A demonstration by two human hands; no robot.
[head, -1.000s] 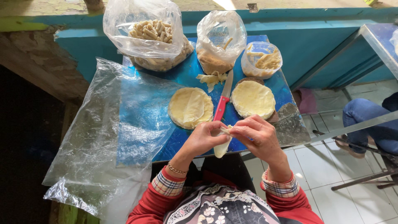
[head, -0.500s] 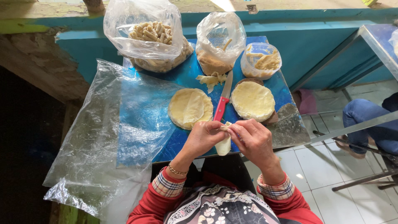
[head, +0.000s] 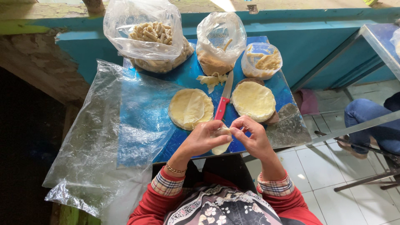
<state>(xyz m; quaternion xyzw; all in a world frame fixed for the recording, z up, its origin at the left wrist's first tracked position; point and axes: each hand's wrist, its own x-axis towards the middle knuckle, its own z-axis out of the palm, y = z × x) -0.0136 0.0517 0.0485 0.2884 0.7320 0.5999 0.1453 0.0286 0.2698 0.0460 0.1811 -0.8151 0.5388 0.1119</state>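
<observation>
Left hand: closed around a pale, soft, folded piece of thin dough wrapper, which is pinched between thumb and fingers at the near edge of the table.
Right hand: its fingertips are closed on the right side of the same wrapper, so both hands meet on it.
Wrapper position: held just above the near edge, below the knife, its lower tip hanging free.
Table: a small square top covered in glossy blue plastic.
Knife: a red plastic handle and a narrow steel blade, laid between two round stacks.
Left stack: flat, pale yellow, thin round wrappers, slightly wrinkled.
Right stack: the same round sheets, laid on a brown board.
Far bags: a large clear plastic bag of beige rolled sticks, a middle clear bag and a small clear bag.
Left side: a crinkled clear plastic sheet is draped over the table edge.
</observation>
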